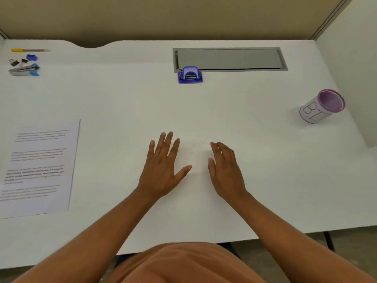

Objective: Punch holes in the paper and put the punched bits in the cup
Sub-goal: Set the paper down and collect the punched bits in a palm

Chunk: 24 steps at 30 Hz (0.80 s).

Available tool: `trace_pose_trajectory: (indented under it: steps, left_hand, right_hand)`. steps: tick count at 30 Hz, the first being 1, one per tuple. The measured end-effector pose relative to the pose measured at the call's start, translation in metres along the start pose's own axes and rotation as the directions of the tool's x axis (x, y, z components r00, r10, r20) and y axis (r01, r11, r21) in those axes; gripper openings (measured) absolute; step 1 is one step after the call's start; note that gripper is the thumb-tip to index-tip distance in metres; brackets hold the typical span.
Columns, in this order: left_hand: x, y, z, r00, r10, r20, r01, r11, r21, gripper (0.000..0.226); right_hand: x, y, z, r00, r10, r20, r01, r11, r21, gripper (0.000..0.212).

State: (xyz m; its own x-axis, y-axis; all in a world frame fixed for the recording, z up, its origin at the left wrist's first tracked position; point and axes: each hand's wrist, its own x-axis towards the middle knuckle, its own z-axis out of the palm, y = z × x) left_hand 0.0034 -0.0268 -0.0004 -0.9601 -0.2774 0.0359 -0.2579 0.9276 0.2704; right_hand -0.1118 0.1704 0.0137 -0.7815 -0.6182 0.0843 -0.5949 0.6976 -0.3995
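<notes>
Both forearms reach forward over the white desk (224,119). The left hand (163,168) lies flat, palm down, fingers spread wide; the right hand (225,170) is tilted on its outer edge, fingers loosely curled. Faint pale specks (194,146) lie on the desk between them, too small to tell what they are. The printed paper (40,166) lies well to the left, the blue hole punch (190,75) far ahead by a grey hatch (229,59), the purple cup (322,106) upright far right. A stapler (23,69) and clips (17,62) sit at the far left corner. Both hands hold nothing
</notes>
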Motion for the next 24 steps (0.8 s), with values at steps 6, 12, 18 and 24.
trace_pose_trajectory:
  steps: [6, 12, 18, 24]
  left_hand:
    - [0.026, 0.016, 0.026, 0.994, -0.06, 0.094, 0.059, 0.998, 0.013, 0.086]
    - [0.033, 0.023, 0.045, 0.978, -0.117, 0.174, 0.114, 0.993, 0.026, 0.084]
    - [0.011, 0.042, 0.05, 0.98, 0.077, 0.185, -0.073, 0.997, -0.031, 0.075]
    - [0.03, 0.029, 0.04, 0.995, -0.036, 0.095, 0.039, 0.999, -0.03, 0.075]
  right_hand:
    - [0.024, 0.039, 0.008, 0.983, -0.036, 0.183, 0.039, 0.999, -0.012, 0.064]
    - [0.022, 0.023, 0.037, 0.967, -0.056, 0.248, 0.067, 0.997, -0.036, 0.075]
    - [0.003, -0.003, 0.041, 0.95, -0.19, 0.25, 0.128, 0.961, 0.245, 0.066]
    - [0.047, 0.023, 0.023, 0.977, -0.13, 0.169, 0.074, 0.95, 0.305, 0.066]
